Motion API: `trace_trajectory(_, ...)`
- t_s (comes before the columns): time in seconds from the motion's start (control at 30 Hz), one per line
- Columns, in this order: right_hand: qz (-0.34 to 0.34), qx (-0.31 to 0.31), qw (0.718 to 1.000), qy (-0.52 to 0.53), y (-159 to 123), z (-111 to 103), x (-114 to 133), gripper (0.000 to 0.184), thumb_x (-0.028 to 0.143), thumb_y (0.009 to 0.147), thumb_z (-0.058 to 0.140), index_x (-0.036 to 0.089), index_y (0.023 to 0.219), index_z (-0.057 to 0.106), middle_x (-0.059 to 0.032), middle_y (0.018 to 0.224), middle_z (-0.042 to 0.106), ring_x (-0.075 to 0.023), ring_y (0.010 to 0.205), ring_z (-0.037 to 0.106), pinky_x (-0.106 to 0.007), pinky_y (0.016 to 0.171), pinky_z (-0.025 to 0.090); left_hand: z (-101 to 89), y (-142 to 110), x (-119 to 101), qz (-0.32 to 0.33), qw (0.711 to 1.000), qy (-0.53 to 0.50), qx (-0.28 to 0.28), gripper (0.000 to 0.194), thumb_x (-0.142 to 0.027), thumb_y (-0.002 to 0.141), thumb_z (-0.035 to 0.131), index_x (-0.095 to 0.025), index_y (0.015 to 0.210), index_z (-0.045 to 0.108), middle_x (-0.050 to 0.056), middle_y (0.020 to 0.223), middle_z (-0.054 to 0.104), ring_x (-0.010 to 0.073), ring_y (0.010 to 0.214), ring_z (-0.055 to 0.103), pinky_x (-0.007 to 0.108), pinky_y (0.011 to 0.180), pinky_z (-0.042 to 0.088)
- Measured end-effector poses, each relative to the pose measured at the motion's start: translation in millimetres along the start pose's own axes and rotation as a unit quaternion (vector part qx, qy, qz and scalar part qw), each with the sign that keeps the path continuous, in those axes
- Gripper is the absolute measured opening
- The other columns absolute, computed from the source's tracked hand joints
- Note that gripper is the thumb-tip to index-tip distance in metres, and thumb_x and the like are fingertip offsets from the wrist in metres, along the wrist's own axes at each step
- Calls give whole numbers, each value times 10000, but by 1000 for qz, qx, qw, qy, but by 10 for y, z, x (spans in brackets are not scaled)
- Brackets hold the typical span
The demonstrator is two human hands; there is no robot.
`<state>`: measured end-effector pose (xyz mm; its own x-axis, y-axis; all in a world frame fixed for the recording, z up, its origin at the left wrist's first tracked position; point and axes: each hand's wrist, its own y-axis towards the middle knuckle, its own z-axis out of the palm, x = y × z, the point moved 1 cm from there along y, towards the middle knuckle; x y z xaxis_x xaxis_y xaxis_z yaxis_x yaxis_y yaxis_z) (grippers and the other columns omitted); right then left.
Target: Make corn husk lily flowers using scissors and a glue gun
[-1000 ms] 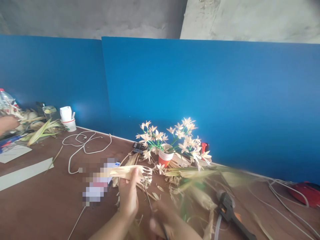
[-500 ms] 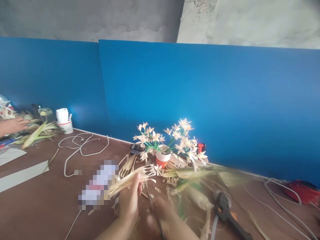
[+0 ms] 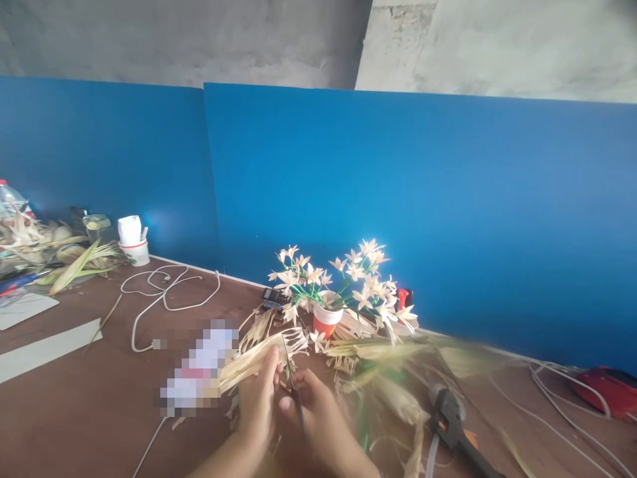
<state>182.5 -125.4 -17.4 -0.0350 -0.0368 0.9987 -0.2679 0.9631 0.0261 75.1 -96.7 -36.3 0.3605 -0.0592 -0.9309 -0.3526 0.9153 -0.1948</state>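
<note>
My left hand (image 3: 257, 401) is closed on a pale dried corn husk (image 3: 249, 363), its thumb lying along the top. The husk's far end is cut into narrow pointed strips. In my right hand (image 3: 318, 406) is a pair of dark scissors (image 3: 288, 364), blades pointing up and away at the husk's cut end. I cannot tell whether the blades touch it. Just beyond stands an orange and white paper cup (image 3: 326, 325) holding husk flowers (image 3: 365, 269) on green stems. Loose husk scraps lie around both hands.
A black glue gun (image 3: 454, 425) lies at the right, near green and dry husks (image 3: 398, 398). Farther right is a red object (image 3: 604, 392) with white cords. At left are a white cable (image 3: 169, 307), a white cup (image 3: 135, 252), paper strips (image 3: 54, 348) and a husk pile (image 3: 44, 249).
The scissors have moved up from beside the husk to its cut end, with my right hand following. Another person's hand at the far left has gone out of view.
</note>
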Motion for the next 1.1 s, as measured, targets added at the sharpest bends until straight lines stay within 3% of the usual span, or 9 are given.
trace_trajectory(0.1,10,-14,1000,-19,13,-12,-31,429,535,674,703,173,806,513,24,683,519,-117,636,444,-227,588,373,10,29,-26,-39,999,-13,-26,409,-504,645,709,-161,517,527,-52,446,467,86,411,435,209,424,360)
trace_trajectory(0.37,40,-20,999,12,84,3,-59,402,498,653,730,184,753,500,41,615,511,-92,548,424,-192,471,334,63,51,-103,14,999,-39,-21,444,-431,631,714,-192,454,383,-87,422,352,61,405,324,191,407,275)
trace_trajectory(0.57,90,-11,995,46,181,-43,-41,483,564,616,730,193,789,475,71,585,503,-53,418,377,-175,368,340,55,41,-22,-18,999,-36,-11,375,-430,577,737,-188,488,465,-51,474,484,119,447,474,238,452,385)
trace_trajectory(0.77,84,-36,996,23,236,-42,-96,495,574,599,738,186,743,467,93,472,454,-51,362,362,-170,320,329,60,60,-9,4,998,-58,-11,343,-369,586,743,-191,506,461,-66,473,463,99,446,448,232,469,376)
trace_trajectory(1.0,124,-31,991,34,120,-170,-195,483,570,620,719,171,821,536,71,521,507,-77,413,462,-199,402,407,60,73,-18,-9,997,-80,9,245,-315,541,721,-153,668,589,-9,610,605,164,572,567,278,570,440)
trace_trajectory(1.1,87,-19,996,-16,-21,-282,-203,384,493,669,709,156,805,584,33,603,559,-97,499,504,-215,472,426,66,66,-21,-1,997,-66,33,246,-279,554,693,-161,750,604,-20,643,609,155,596,565,268,596,435)
